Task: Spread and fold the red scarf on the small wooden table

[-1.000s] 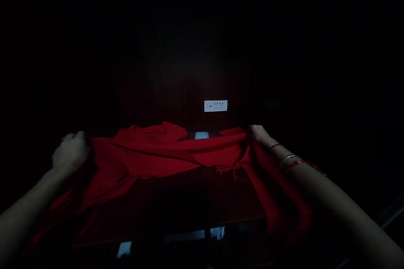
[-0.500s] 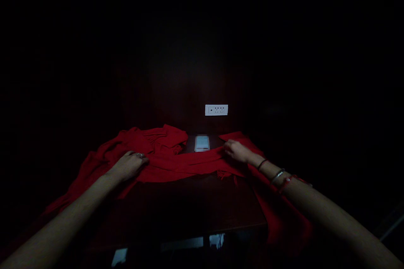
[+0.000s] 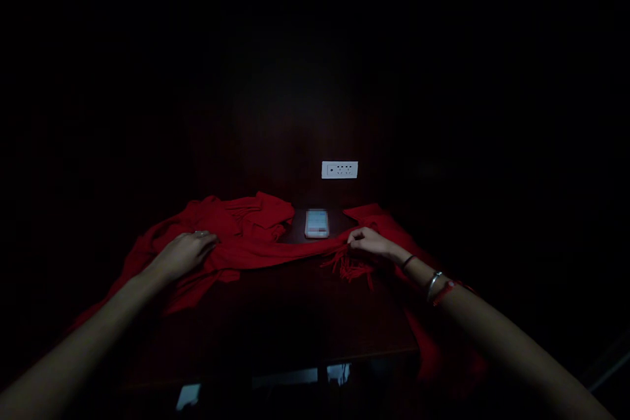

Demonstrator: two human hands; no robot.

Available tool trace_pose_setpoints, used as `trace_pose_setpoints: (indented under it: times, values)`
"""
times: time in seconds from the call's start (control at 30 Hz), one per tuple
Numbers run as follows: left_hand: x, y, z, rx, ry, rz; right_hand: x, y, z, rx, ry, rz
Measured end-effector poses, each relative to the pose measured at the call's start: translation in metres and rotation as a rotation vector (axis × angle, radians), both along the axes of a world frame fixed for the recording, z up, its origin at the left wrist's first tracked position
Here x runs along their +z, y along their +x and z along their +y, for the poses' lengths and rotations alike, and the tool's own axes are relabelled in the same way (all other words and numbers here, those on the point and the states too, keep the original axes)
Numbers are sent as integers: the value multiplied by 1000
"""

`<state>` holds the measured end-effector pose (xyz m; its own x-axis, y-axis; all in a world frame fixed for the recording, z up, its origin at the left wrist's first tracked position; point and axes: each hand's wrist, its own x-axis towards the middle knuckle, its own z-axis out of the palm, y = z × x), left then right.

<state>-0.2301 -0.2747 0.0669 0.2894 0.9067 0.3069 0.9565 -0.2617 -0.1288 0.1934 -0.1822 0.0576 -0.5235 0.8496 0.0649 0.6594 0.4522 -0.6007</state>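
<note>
A red fringed scarf [image 3: 275,252] lies bunched on a dark table, heaped on the left and hanging over the right edge. Between my hands a narrow strip of it is drawn out sideways. My left hand [image 3: 189,252], with a ring, is closed on the cloth at the left, its fingertips partly hidden. At the right, my right hand [image 3: 369,241] pinches the scarf's edge just above a bunch of tassels [image 3: 349,266]. Bracelets circle that wrist.
A phone-like device with a lit, blurred screen [image 3: 316,223] lies behind the strip. A white socket plate [image 3: 339,170] is on the dark wall. The table's front edge [image 3: 364,354] runs below, with pale patches [image 3: 285,377] beneath it. Surroundings are very dark.
The strip between my hands has become narrower, and more tassels show by my right hand. My left hand has shifted left and slightly down.
</note>
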Motion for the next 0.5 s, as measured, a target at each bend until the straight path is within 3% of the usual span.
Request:
trace_pose_setpoints:
  times: [0.13,0.27,0.37,0.43,0.5]
  values:
    - [-10,2,-2,-114,-55,111,-5,6,-6,104,-65,-77]
    - [-14,15,-4,-125,38,143,-17,1,-11,211,188,-262]
    - [-16,23,-1,-96,96,209,-24,-8,-9,296,345,-278]
    - [-18,25,2,-45,107,252,-25,-12,-8,301,342,-259]
    - [-20,25,4,9,95,275,-25,-15,-7,234,239,-188]
